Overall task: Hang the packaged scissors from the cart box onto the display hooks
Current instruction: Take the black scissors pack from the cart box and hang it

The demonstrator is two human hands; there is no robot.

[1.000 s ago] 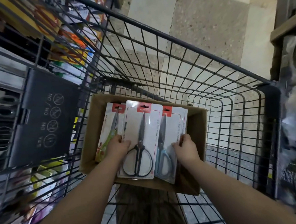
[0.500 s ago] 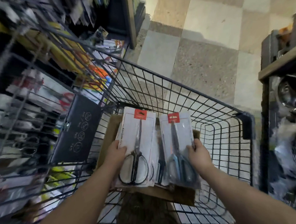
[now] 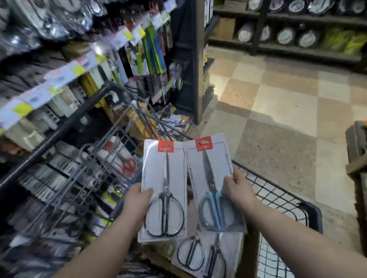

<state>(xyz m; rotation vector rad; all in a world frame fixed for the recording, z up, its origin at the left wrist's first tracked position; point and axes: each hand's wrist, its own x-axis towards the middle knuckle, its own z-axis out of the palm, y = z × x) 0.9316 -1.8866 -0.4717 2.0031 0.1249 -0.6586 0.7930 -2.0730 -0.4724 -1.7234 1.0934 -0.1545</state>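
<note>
Two bare forearms are shown, entering from the lower left and lower right of the frame. The left hand (image 3: pixel 137 203) and the right hand (image 3: pixel 240 191) are likewise seen bare.

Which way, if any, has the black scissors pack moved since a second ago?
Yes. The pack rose out of the box; the left hand holds it above the cart rim.

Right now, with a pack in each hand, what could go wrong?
1. The left hand grips the black-handled pack and the right hand the blue-handled pack by one side edge only; either might slip onto the packs below.
2. With both hands full, steadying either for hanging may be awkward.
</note>
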